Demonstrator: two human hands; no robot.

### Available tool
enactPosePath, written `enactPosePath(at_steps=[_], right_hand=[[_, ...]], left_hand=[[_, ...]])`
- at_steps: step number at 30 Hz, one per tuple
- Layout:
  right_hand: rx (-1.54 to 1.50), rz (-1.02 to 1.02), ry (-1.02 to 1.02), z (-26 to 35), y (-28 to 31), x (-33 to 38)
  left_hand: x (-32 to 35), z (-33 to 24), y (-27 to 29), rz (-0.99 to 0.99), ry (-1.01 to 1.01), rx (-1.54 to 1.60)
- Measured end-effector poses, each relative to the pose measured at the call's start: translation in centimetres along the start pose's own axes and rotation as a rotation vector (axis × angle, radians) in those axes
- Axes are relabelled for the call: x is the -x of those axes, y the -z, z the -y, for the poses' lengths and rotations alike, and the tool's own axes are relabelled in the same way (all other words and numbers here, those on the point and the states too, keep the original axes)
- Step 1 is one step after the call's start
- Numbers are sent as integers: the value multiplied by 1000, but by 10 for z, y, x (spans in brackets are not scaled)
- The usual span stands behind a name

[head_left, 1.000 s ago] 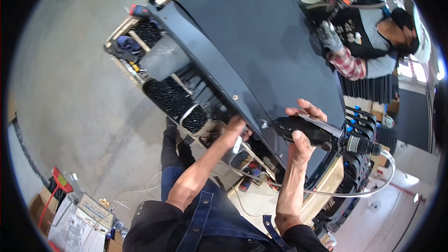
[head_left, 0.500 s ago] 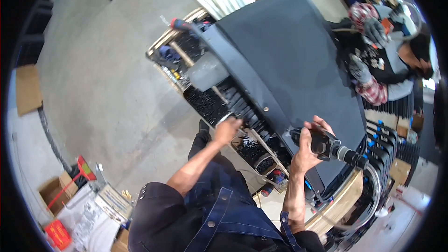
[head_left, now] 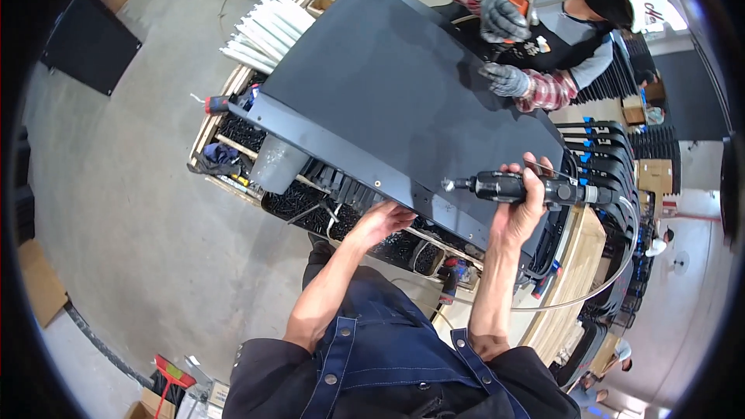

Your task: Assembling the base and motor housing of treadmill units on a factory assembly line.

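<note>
In my right hand [head_left: 521, 213] lies a black air screwdriver [head_left: 504, 186]. My thumb is over it, its tip points left above the large dark grey panel [head_left: 388, 85], and a clear hose [head_left: 621, 264] trails from its rear end. My left hand [head_left: 386, 223] is at the panel's near edge, with fingers stretched out over the bin of small black parts [head_left: 306, 216]. Its fingertips are partly hidden by the edge, and I make out nothing held in them. A strip with holes runs along this edge.
Across the panel, a gloved co-worker [head_left: 508, 81] holds an orange and black power tool [head_left: 518, 1]. White tubes [head_left: 268, 31] lie at the far left. A red and black power tool [head_left: 452, 278] is near me. Black frames [head_left: 597, 140] stand at right.
My view has swung round. The screwdriver, earlier pointing away at an angle, now lies across above the panel with its tip left. My left hand has moved closer to the panel's edge.
</note>
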State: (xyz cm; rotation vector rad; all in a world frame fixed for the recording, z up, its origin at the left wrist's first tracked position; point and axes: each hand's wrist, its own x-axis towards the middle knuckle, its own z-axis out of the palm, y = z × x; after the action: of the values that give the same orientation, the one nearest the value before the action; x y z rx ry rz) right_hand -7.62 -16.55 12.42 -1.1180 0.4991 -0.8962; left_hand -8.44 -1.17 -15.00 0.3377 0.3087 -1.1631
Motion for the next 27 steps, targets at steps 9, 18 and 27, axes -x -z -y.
enactPosePath(at_steps=[9,18,27], right_hand=[[258,-368,-154,57,170,106],[788,-1127,149,150,426,191],[993,-674,-214,148,657,98]], left_hand=[[-72,5,59,41,222,-7],[-66,23,36,-166,-17,102],[6,88,10,-372,141,-295]])
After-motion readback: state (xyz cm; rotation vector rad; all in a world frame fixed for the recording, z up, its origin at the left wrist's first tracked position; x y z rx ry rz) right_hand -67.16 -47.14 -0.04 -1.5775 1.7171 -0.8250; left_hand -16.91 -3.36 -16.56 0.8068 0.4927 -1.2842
